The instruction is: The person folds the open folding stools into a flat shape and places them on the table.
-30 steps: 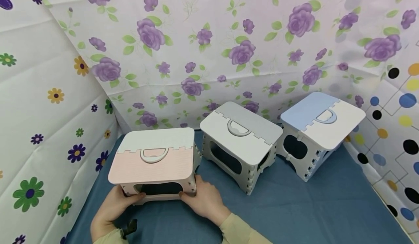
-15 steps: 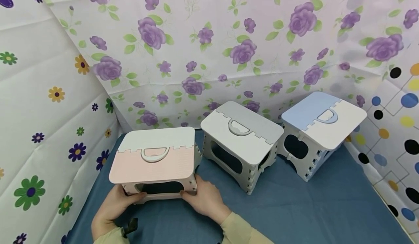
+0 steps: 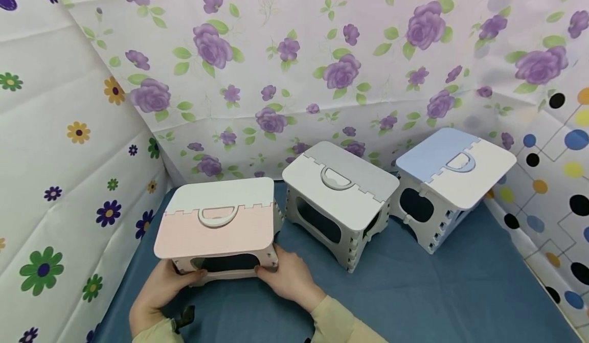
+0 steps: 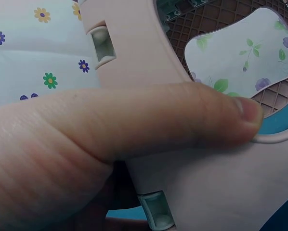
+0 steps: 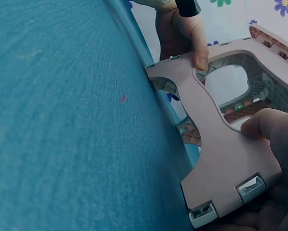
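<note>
A pink and white folding step stool [image 3: 216,238] stands on its legs at the left of the blue cloth, its white handle lying flat in the top. My left hand [image 3: 158,287] grips its front left leg, the thumb lying across the front panel to the edge of the opening in the left wrist view. At the front right leg, my right hand [image 3: 292,279] holds on in the same way, its thumb at the opening's rim. The other fingers are mostly hidden around the sides. In the right wrist view the pink front panel [image 5: 206,130] and both thumbs show.
To the right of the pink stool stands a grey and white folding stool [image 3: 349,205], turned at an angle. Farther right is a blue and white one [image 3: 483,179]. Flowered sheets [image 3: 294,97] hang behind and at the left, a dotted sheet [image 3: 557,179] at the right.
</note>
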`<state>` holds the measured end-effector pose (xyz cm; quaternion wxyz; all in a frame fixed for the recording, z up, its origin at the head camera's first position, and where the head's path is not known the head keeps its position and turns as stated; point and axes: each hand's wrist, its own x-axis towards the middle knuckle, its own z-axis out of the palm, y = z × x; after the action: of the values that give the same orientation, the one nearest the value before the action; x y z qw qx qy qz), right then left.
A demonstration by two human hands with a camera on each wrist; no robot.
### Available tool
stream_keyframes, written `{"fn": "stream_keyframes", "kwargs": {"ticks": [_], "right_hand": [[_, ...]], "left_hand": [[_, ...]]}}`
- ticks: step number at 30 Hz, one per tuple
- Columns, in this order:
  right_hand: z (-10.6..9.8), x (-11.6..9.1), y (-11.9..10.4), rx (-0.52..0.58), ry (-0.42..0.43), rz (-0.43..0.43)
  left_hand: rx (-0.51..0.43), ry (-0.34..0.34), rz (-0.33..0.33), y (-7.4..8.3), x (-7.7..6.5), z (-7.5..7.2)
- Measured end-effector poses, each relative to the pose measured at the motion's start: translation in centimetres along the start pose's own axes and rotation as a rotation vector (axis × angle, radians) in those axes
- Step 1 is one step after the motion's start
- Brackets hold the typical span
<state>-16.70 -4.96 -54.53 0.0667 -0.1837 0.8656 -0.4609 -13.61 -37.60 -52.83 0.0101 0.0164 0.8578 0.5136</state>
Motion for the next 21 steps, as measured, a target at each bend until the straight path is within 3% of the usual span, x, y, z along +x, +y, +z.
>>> {"fn": "stream_keyframes", "kwargs": {"ticks": [10,21], "right_hand": [[-0.13,0.11,0.36,0.04,-0.017,-0.027],[0.14,0.32,1.0,0.098,-0.012,-0.076]], "left_hand": [[0.015,0.001,0.042,-0.02,0.0,-0.07],[-0.043,-0.003,0.066,-0.2,0.01,0.05]]}}
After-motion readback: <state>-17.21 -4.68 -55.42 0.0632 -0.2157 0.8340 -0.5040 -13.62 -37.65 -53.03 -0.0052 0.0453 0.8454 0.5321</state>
